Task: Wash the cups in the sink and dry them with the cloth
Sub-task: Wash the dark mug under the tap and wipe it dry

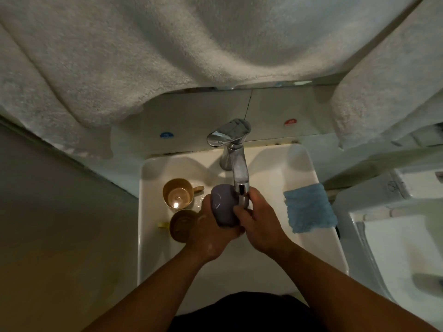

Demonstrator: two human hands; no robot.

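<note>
A purple cup (224, 204) lies on its side under the tap spout, bottom end toward the camera. My left hand (208, 232) grips it from below and the left. My right hand (257, 220) holds its right side, fingers curled round the handle near the spout. Two tan cups stand in the white sink (268, 173): one upright with water in it (177, 193) at the back left, one (182, 225) just in front of it, partly hidden by my left hand. A blue cloth (309, 208) hangs over the sink's right rim.
The chrome tap (233, 149) stands at the back centre of the sink, its spout reaching over the cup. White towels (167, 56) hang overhead and at the right. A toilet (395, 248) stands to the right. Grey floor lies at the left.
</note>
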